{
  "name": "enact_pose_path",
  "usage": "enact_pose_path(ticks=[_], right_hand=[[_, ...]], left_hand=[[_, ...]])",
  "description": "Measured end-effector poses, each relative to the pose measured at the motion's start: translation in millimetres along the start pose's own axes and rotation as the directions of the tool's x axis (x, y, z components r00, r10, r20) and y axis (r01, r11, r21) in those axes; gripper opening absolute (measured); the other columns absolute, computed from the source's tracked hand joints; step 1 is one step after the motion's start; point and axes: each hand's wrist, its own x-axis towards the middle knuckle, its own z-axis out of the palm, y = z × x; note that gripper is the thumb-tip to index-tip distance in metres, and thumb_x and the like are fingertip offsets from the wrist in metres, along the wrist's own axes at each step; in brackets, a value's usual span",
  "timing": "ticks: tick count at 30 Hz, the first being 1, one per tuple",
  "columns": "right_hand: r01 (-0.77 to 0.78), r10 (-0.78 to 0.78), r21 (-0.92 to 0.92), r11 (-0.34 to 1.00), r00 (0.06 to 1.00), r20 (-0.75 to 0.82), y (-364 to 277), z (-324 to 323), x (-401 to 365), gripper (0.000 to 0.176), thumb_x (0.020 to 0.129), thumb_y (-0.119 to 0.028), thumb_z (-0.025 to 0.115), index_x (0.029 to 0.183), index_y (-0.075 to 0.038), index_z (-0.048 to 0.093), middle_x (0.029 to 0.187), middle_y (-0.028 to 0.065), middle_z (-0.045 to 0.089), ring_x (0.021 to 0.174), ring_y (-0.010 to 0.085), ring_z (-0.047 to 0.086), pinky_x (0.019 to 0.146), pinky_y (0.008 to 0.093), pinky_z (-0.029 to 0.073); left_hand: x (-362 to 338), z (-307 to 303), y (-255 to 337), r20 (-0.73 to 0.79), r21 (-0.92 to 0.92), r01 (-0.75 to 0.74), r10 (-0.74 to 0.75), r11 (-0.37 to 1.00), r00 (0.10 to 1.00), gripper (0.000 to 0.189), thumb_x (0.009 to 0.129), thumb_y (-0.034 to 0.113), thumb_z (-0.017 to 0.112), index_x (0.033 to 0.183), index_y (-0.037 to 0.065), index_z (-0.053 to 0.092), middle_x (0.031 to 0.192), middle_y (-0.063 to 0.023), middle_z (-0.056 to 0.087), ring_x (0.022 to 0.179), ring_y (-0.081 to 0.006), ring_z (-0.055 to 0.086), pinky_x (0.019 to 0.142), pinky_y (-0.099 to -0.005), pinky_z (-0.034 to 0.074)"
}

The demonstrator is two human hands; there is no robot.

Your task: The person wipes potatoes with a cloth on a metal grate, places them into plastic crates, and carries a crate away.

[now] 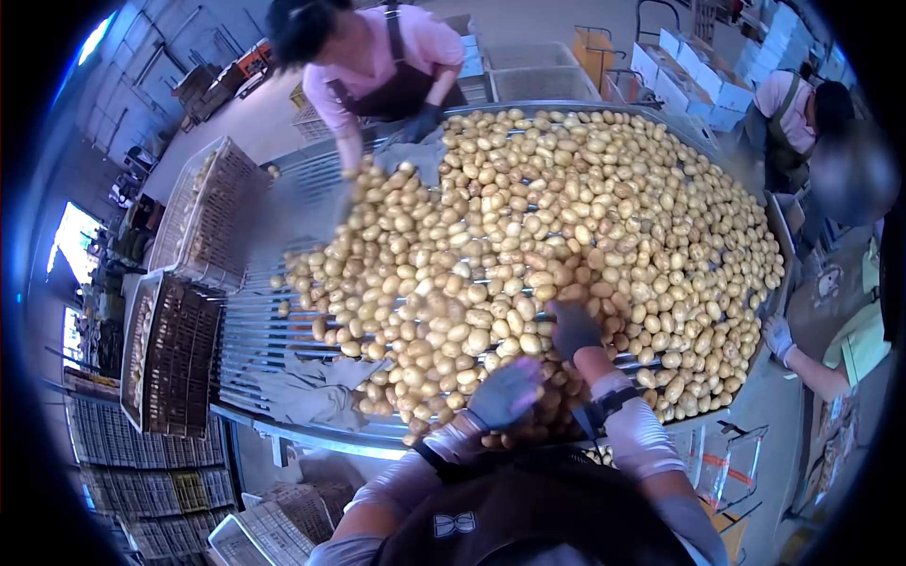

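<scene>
Many yellow-brown potatoes (566,189) cover a slatted metal table (250,349). My left hand (505,394), in a grey glove, lies over the potatoes near the front edge; its fingers are smeared by motion. Farther right and a little higher, my right hand (574,330), in a dark glove, touches the heap, with its fingertips hidden or blurred among the potatoes. Whether either hand holds a potato cannot be made out. A grey cloth (316,389) rests on the slats at the front left.
Across the table a co-worker (401,57) leans over the potatoes. Crates (179,349) stand at the left edge, with stacked crates (151,462) below. Another person (788,123) bends at the upper right. A gloved hand (779,338) touches the table's right edge.
</scene>
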Motion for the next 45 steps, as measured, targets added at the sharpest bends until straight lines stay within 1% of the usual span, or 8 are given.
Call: enact_pose_path(ticks=[11,15,20,25,33,36,38,45], right_hand=[[-0.213,0.149,0.351,0.912,0.968,0.200,43,-2,-69,0.037,0.092,-0.030,0.070,0.126,-0.016,0.068,0.110,0.0121,0.074,0.103,0.0271,0.072,0.087,0.0439,0.058],[-0.341,0.025,0.930,-0.137,0.937,0.347,54,-25,-116,0.041,0.107,-0.038,0.058,0.133,-0.008,0.062,0.114,0.0101,0.071,0.095,0.0226,0.070,0.073,0.0312,0.056],[-0.151,0.132,0.752,-0.641,0.944,0.301,-2,-60,-177,0.045,0.110,-0.042,0.052,0.141,-0.009,0.056,0.126,0.0148,0.067,0.104,0.0300,0.068,0.084,0.0419,0.059],[0.110,0.133,0.467,-0.877,0.991,0.016,79,-12,-251,0.044,0.108,-0.048,0.050,0.129,-0.011,0.060,0.124,0.0155,0.063,0.092,0.0320,0.067,0.066,0.0339,0.057],[0.108,0.978,0.981,0.159,0.118,-0.172,234,138,-600,0.046,0.103,-0.052,0.060,0.125,-0.013,0.069,0.112,0.0024,0.070,0.105,0.0190,0.067,0.089,0.0386,0.061],[0.413,0.905,0.823,-0.390,0.339,0.259,251,141,-634,0.059,0.106,-0.054,0.050,0.149,-0.014,0.056,0.146,0.0061,0.061,0.131,0.0270,0.057,0.104,0.0440,0.051],[-0.723,0.908,0.689,-0.048,-0.318,-0.271,252,123,-569,0.057,0.102,-0.040,0.063,0.137,0.005,0.062,0.139,0.0235,0.063,0.129,0.0365,0.058,0.109,0.0492,0.046],[-0.104,0.433,0.614,0.783,0.799,-0.417,61,-15,-145,0.043,0.097,-0.020,0.063,0.137,-0.004,0.059,0.142,0.0237,0.056,0.134,0.0446,0.050,0.116,0.0550,0.038]], left_hand=[[41,-63,-105,-0.239,0.189,0.603,-0.559,0.775,0.794,0.048,0.081,0.016,0.082,0.125,0.013,0.062,0.117,-0.0176,0.062,0.112,-0.0407,0.062,0.098,-0.0487,0.053],[67,-70,-27,-0.212,-0.547,0.495,-0.684,0.675,0.698,0.039,0.086,0.009,0.077,0.124,0.007,0.065,0.116,-0.0118,0.063,0.107,-0.0277,0.066,0.095,-0.0381,0.053],[100,13,50,0.497,-0.152,0.070,0.015,0.986,0.868,0.060,0.097,0.039,0.070,0.146,0.008,0.056,0.144,-0.0150,0.059,0.125,-0.0361,0.062,0.105,-0.0457,0.050],[101,5,99,0.195,-0.375,-0.216,0.304,0.901,0.933,0.059,0.097,0.037,0.070,0.147,0.009,0.058,0.150,-0.0160,0.057,0.132,-0.0385,0.058,0.110,-0.0486,0.048],[137,-20,-3,-0.027,-0.228,0.022,-0.029,0.973,0.999,0.048,0.096,0.026,0.073,0.137,0.004,0.062,0.137,-0.0199,0.065,0.130,-0.0405,0.060,0.112,-0.0491,0.047],[181,-20,-23,-0.077,-0.218,0.100,-0.119,0.971,0.990,0.045,0.096,0.030,0.072,0.134,0.006,0.065,0.134,-0.0221,0.066,0.129,-0.0428,0.060,0.111,-0.0501,0.047],[204,0,-42,-0.146,0.146,-0.026,0.047,0.989,0.988,0.039,0.093,0.024,0.072,0.128,0.007,0.066,0.123,-0.0206,0.069,0.122,-0.0412,0.063,0.103,-0.0493,0.051],[195,17,-39,0.043,0.030,0.188,-0.189,0.982,0.981,0.058,0.085,0.017,0.070,0.142,0.013,0.057,0.124,-0.0158,0.063,0.110,-0.0392,0.061,0.096,-0.0508,0.049]])
